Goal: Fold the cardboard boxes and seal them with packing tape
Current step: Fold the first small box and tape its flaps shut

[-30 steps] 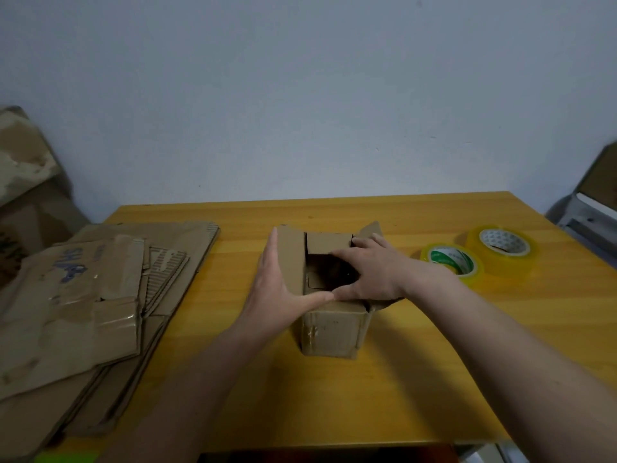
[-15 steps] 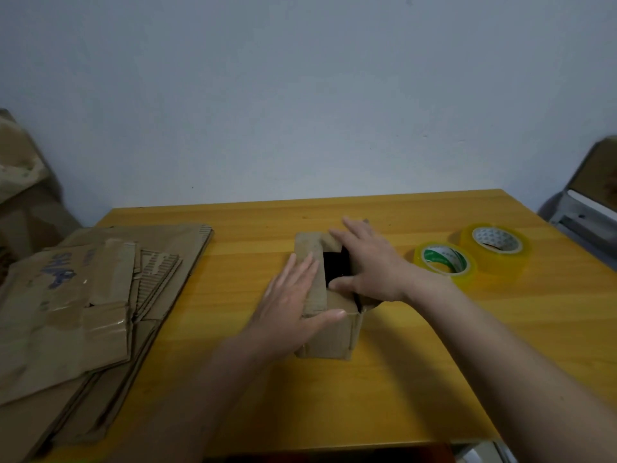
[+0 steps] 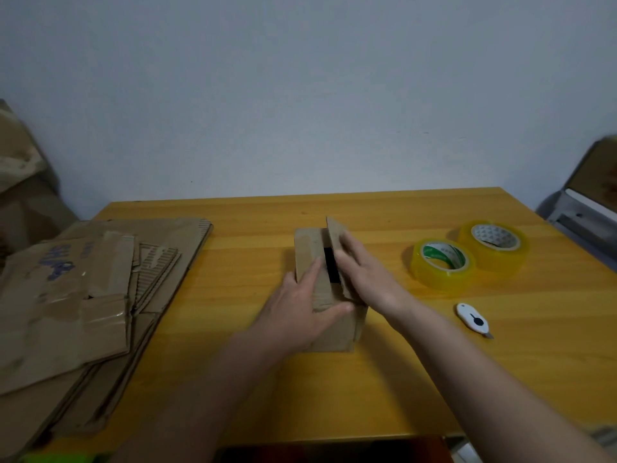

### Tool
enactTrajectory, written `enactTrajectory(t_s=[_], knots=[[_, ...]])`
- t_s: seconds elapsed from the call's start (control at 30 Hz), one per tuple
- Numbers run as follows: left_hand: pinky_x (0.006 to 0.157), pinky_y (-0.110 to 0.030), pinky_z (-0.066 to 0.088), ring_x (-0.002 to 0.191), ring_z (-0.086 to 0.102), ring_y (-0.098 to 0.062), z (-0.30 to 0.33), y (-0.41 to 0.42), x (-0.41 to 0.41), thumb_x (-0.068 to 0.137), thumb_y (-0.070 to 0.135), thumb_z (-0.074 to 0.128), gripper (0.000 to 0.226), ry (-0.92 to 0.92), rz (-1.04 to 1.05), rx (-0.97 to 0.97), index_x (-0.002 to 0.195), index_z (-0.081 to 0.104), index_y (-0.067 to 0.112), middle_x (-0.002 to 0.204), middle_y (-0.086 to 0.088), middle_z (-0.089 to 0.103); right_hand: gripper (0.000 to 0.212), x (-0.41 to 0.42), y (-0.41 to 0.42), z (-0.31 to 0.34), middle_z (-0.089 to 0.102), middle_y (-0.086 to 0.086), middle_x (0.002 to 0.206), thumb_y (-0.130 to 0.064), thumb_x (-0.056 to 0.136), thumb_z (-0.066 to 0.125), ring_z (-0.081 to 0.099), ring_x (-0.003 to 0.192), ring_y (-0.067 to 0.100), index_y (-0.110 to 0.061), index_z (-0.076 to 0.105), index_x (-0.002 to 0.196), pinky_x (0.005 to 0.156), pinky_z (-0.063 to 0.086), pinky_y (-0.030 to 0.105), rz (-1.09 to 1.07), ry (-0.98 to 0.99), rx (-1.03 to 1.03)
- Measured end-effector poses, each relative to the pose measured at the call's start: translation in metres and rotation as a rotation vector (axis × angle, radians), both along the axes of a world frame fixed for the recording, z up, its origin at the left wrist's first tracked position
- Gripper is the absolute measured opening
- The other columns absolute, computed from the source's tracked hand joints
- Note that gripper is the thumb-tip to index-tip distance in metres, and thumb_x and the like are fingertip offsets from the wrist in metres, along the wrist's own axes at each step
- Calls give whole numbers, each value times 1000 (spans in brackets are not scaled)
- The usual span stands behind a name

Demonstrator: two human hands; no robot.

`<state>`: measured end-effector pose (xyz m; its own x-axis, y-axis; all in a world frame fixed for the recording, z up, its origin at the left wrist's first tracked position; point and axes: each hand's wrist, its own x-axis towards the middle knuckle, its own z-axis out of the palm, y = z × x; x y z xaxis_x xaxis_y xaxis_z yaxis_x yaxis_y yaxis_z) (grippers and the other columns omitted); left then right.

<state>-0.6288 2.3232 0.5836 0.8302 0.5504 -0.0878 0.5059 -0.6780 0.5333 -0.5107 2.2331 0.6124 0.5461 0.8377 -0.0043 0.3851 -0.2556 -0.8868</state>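
the left hand (image 3: 297,305) lies flat, fingers straight, pressing the left top flap of the small cardboard box (image 3: 329,315), its grip released. the right hand (image 3: 365,275) pushes the right flap, which stands tilted, with straight fingers, grasping nothing. a dark gap shows between the two flaps. the box stands in the middle of the yellow worktop (image 3: 384,389). to its right sit two tape rolls (image 3: 442,264), touching each other, and nearer, a small white cutter (image 3: 472,319). flattened cardboard sheets (image 3: 86,295) are stacked at the left.
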Motion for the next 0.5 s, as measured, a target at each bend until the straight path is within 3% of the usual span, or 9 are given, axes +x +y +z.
enactTrajectory(t_s=[0.1,0.2,0.3,0.37,0.43,0.5], knots=[[100,-36,43,125,40,-24,0,-3,-3,73,77,55,103,6,-26,-29,151,-4,45,137,-1,27,54,4,0,-11,1,-4,160,-30,101,39,6,146,10,-19,21,151,113,10,24,48,-114,-107],[102,-34,43,123,38,-16,-3,0,-13,67,73,67,110,3,-94,-78,149,-1,48,131,6,26,53,13,-6,-9,3,-7,160,-29,99,47,7,146,12,-28,29,148,113,12,28,54,-105,-147],[97,-28,39,115,30,-9,-2,10,-27,64,74,69,105,-2,-196,152,148,10,50,121,10,23,51,22,-13,-3,9,-14,158,-28,97,50,10,144,8,-35,35,145,112,13,27,153,-62,-173],[104,-33,35,121,19,-10,0,21,-32,63,78,64,98,-60,-262,373,146,18,52,127,12,17,50,27,-17,1,11,-18,157,-27,97,51,12,143,6,-38,37,143,113,15,29,224,-14,-177],[118,-47,11,141,-3,-14,3,35,-32,64,84,55,99,-69,-330,519,148,14,51,153,12,-4,49,29,-20,5,13,-20,156,-25,97,51,16,141,5,-38,38,142,116,19,36,282,40,-179],[112,-44,-19,143,-28,-15,7,46,-27,65,89,41,103,5,-399,642,148,-2,48,156,9,-30,48,28,-20,8,17,-22,154,-23,96,52,20,138,4,-38,41,141,115,23,37,347,85,-183]])
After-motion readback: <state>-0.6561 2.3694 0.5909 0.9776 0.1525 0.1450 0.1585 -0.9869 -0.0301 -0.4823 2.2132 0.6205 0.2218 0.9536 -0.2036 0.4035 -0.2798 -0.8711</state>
